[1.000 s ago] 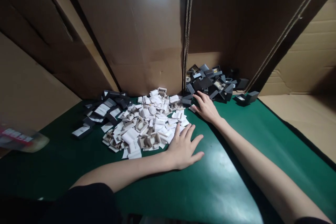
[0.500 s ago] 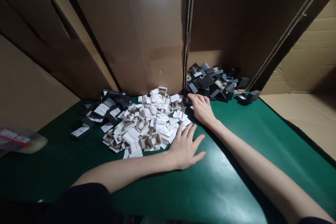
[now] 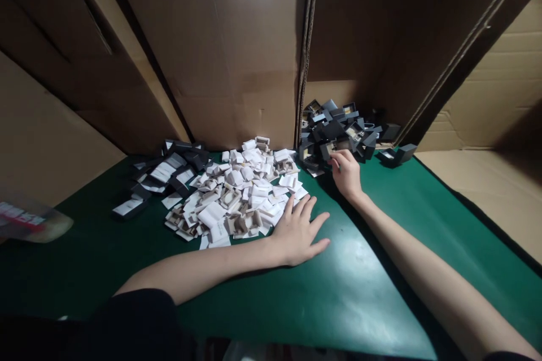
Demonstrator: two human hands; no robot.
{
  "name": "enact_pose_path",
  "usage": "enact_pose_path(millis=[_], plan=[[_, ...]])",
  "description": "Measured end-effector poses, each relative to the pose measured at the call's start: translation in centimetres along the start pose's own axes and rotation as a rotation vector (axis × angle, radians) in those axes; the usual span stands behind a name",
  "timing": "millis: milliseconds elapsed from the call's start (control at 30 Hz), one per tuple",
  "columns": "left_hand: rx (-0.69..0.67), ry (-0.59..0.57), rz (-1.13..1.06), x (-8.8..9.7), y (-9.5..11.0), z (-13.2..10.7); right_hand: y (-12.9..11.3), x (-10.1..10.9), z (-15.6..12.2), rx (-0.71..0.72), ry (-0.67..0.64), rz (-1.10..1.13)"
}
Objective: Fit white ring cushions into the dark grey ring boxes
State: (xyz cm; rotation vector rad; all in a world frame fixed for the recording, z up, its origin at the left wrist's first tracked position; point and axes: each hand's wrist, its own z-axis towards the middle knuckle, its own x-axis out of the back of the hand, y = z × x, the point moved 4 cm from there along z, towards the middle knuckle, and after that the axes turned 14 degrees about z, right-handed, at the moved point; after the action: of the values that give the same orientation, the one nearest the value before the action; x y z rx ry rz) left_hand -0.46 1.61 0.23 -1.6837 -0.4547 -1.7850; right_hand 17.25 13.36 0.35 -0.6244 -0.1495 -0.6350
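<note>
Left hand (image 3: 294, 237) lies spread, grasping nothing, at the right edge of the white card pieces (image 3: 243, 192); right hand (image 3: 347, 175) reaches the black boxes (image 3: 334, 128), grip indeterminable; separation appears mostly done; a white scrap (image 3: 315, 173) is left.

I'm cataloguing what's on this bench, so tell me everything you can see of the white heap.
The white heap is a loose jumble of many small folded pieces, apparently paper or card, white with some grey-beige faces. Some are open, tray-like; others look flat. It lies on the green tabletop, between the left black pile and the right black pile. The spread left hand is at its front right edge; contact is unclear.
</note>
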Motion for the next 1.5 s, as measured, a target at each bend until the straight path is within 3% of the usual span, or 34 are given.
enact_pose_path(millis=[100, 200, 333, 500, 733, 833, 933, 1033, 1167, 1500], plan=[[0.001, 0.009, -0.005, -0.1, -0.1, 0.0, -0.1, 1.4, -0.2, -0.001, 0.074, 0.018], [-0.005, 0.011, -0.024, -0.1, -0.1, 0.0, -1.2, 3.3, -1.1, 0.020, 0.061, 0.042], [-0.029, 0.049, -0.076, 0.1, -0.1, 0.1, -3.3, 5.7, -3.3, 0.086, -0.123, 0.056], [-0.218, 0.109, -0.150, 1.0, 0.5, 0.0, -4.9, 6.4, -5.5, 0.126, -0.418, 0.099], [-0.397, 0.164, -0.187, 1.9, 1.1, -0.2, -5.2, 6.2, -5.1, 0.103, -0.515, 0.071], [-0.303, 0.207, -0.167, 2.5, 0.1, 0.5, -5.1, 6.3, -5.1, 0.103, -0.569, 0.032], [-0.101, 0.207, -0.044, 3.2, -2.5, 1.6, -5.2, 6.2, -5.2, 0.107, -0.610, 0.004], [0.095, 0.136, 0.115, 3.5, -5.7, 2.4, -5.4, 5.8, -5.2, 0.103, -0.637, -0.027], [0.157, -0.007, 0.185, 2.7, -8.4, 2.8, -5.8, 5.3, -5.4, 0.132, -0.691, -0.011], [0.170, 0.019, 0.158, 2.3, -8.2, 3.1, -7.1, 5.4, -5.2, 0.191, -0.689, 0.040]])
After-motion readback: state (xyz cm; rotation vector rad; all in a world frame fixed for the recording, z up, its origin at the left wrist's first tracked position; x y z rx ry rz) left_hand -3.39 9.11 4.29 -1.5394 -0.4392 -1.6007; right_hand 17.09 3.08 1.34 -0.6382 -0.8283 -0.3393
